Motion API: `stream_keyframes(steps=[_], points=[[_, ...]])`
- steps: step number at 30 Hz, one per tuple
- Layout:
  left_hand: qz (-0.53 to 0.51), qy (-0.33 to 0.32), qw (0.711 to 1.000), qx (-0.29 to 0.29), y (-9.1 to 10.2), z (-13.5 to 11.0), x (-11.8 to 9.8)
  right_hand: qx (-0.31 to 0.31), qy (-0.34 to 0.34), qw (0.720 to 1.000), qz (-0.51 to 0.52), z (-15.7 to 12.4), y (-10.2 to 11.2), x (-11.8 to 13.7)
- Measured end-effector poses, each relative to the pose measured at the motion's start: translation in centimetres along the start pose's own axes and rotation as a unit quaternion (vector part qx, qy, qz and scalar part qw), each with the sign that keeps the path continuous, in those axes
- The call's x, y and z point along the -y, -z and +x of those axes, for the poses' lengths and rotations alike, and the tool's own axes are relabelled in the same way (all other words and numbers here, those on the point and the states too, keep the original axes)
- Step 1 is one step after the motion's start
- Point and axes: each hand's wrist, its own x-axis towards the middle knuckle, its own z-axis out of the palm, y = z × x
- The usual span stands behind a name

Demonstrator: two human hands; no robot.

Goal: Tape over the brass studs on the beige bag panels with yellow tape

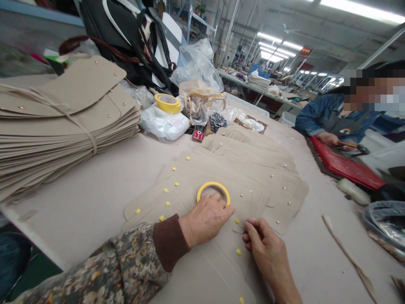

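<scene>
A roll of yellow tape (214, 183) lies on the beige panels, and my left hand (205, 218) has its fingers closed on the near side of it. To the right, my right hand (268, 249) pinches a thin dark thing (238, 232), too small to make out, close to a small yellow tape piece (237, 221). Several more yellow pieces dot the flat beige panels (196, 175) under and around my hands. Overlapping panels (247, 154) with small metal rivets fan out beyond the roll.
A tied stack of beige panels (63, 131) stands at the left. Behind are a white plastic bag (164, 124), another yellow tape roll (167, 103) and a black backpack (110, 33). At right, a co-worker (329, 114) holds a tool over a red piece (348, 164). A beige strip (346, 255) lies nearer.
</scene>
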Motion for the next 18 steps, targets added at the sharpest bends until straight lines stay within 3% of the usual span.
stream_keyframes(steps=[4,7,9,12,18], points=[[-0.004,-0.002,1.000,0.002,0.1,0.0,0.1,-0.039,0.161,0.983,-0.080,-0.7,-0.4,-0.3],[-0.001,-0.006,1.000,0.000,0.1,0.0,0.2,-0.069,0.224,0.962,-0.137,-0.7,-1.3,-0.1],[-0.001,-0.012,1.000,-0.002,0.0,-0.1,0.3,-0.078,0.219,0.958,-0.168,-0.4,-1.7,0.2],[-0.003,-0.024,1.000,-0.004,0.0,-0.2,0.4,-0.063,0.158,0.965,-0.201,0.1,-1.9,1.1],[-0.049,-0.027,0.997,-0.055,0.9,-0.6,1.2,0.028,0.051,0.970,-0.234,-0.2,-0.8,3.3]])
